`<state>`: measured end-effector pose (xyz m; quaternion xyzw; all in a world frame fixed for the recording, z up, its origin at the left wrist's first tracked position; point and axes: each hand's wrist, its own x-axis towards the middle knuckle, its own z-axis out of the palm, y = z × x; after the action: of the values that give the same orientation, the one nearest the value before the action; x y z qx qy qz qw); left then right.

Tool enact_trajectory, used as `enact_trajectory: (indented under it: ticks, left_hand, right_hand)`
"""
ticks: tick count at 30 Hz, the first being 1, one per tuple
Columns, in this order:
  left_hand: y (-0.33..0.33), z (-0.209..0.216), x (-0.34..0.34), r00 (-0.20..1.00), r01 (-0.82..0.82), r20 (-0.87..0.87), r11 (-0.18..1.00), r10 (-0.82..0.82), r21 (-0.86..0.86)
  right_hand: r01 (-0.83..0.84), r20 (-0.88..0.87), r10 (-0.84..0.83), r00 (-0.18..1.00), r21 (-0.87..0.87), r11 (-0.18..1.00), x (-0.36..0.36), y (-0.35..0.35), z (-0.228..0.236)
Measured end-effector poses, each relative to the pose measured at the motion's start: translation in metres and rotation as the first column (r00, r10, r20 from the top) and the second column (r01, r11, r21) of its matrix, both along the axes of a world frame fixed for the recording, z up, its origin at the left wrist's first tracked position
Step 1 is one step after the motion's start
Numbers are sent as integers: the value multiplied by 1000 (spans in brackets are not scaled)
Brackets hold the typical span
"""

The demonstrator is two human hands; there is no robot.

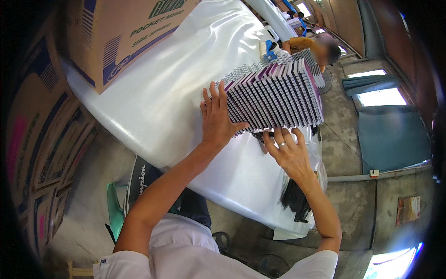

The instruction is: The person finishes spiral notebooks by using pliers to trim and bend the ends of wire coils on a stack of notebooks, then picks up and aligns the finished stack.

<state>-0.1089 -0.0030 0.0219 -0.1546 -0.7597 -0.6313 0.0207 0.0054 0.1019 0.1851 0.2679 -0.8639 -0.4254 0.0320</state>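
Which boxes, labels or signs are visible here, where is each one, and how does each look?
Cardboard box: upper left, on the white-covered table; brown, with blue and green print.
Flattened cartons: stacked along the left edge; brown, with blue and pink print.
Small tag: right, on the concrete ledge; white with a red part.
Worn plate: lower right, on the concrete wall; rectangular, rusty brown.

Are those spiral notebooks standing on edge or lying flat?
On edge: the spiral notebooks stand in a packed row, left hand pressing one end, right hand alongside.
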Motion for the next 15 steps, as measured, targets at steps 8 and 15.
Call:
enact_trajectory:
  ticks: [8, 15]
  left_hand:
    - [-1, 0, -1, 1000, -10, 18, 1000, 10, -2]
    - [0, 4, 1, 999, 5, 39, 999, -3, -34]
  right_hand:
    - [-16, -2, 16, 1000, 95, 995, 3, -4, 0]
    - [-38, 42, 36, 998, 56, 998, -1, 4, 3]
